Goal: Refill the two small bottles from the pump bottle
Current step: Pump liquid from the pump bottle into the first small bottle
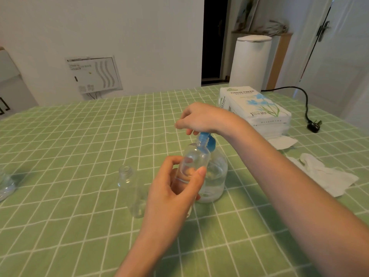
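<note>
- Your left hand (pixel 175 188) is gripping one small bottle (pixel 194 160), thumb and fingers wrapping its clear body, and is holding it off the table, tilted.
- That bottle's open neck is sitting right up against the blue pump head (pixel 207 141).
- Your right hand (pixel 201 118) is arching over the pump head, fingers curling down around it.
- The pump bottle (pixel 216 176) is standing on the green checked tablecloth (pixel 79 146), just behind the held bottle.
- The second small bottle (pixel 129 188) is waiting upright and uncapped, just left of your left hand.
- A tissue pack (pixel 257 108) and a crumpled tissue (pixel 323 174) are lying off to the right.
</note>
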`<state>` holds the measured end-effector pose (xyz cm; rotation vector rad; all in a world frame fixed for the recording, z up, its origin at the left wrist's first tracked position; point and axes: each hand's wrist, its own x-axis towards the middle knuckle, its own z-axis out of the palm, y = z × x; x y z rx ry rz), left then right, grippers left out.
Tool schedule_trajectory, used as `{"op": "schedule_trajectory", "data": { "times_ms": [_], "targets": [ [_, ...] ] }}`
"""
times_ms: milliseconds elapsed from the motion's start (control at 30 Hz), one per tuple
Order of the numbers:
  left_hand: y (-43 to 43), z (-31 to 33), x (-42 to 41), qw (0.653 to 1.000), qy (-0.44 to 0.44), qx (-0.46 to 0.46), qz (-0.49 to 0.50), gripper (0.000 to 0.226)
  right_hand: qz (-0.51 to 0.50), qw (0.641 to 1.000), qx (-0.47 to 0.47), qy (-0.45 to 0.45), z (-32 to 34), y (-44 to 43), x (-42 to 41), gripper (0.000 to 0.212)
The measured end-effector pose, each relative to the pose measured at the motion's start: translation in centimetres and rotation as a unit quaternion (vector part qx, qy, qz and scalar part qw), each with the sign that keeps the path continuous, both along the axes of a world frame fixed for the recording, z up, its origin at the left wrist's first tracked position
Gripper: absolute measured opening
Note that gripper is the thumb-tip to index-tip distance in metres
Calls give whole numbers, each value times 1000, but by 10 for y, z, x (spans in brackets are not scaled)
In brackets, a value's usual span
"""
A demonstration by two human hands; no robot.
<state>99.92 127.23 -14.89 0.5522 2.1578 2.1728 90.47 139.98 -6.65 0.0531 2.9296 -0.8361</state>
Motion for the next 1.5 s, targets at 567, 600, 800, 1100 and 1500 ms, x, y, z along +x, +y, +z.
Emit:
{"op": "schedule_trajectory", "data": {
  "times_ms": [567, 600, 800, 1100, 1500],
  "targets": [
    [0, -1, 0, 1000, 5, -2, 13, 34, -2, 1000, -4, -18, -4, -3, 1, 35],
    [0, -2, 0, 1000, 5, -1, 14, 34, -1, 1000, -4, -20, -5, -3, 2, 35],
    [0, -1, 0, 1000, 4, 3, 2, 30, 3, 1000, 4, 0, 1, -1, 2, 37],
    [1, 0, 1, 1000, 10, 7, 4, 31, 3, 1000, -24, -8, 2, -2, 0, 38],
    [0, -2, 0, 1000, 3, 0, 5, 30, 5, 1000, -22, 6, -4, -1, 0, 40]
  ]
}}
